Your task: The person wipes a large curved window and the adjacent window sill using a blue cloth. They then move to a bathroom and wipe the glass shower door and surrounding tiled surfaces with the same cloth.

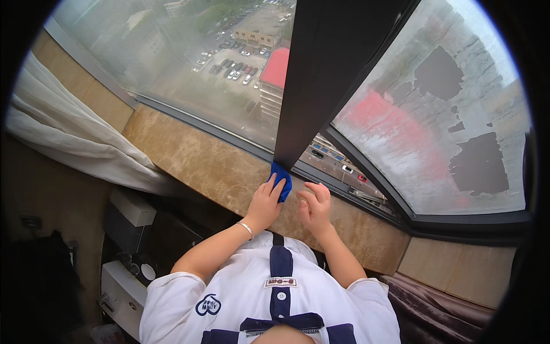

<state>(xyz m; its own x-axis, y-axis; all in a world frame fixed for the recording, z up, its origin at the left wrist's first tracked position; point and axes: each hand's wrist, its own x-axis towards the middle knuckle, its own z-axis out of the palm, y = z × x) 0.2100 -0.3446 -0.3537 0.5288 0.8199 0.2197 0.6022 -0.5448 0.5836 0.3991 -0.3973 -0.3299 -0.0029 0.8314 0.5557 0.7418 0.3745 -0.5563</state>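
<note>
My left hand, with a bracelet at the wrist, presses a folded blue cloth against the foot of the dark window post, where it meets the stone sill. Its fingers lie over the cloth and hold it there. Just to the right of the cloth, my right hand hovers over the brown marbled sill. The fingers of that hand are bent and apart, with nothing between them.
Right of the post, a dark-framed window sash stands open over a street far below, its glass smeared with grey patches. A fixed pane is on the left. White curtain hangs left; brown curtain hangs right. White cabinet stands lower left.
</note>
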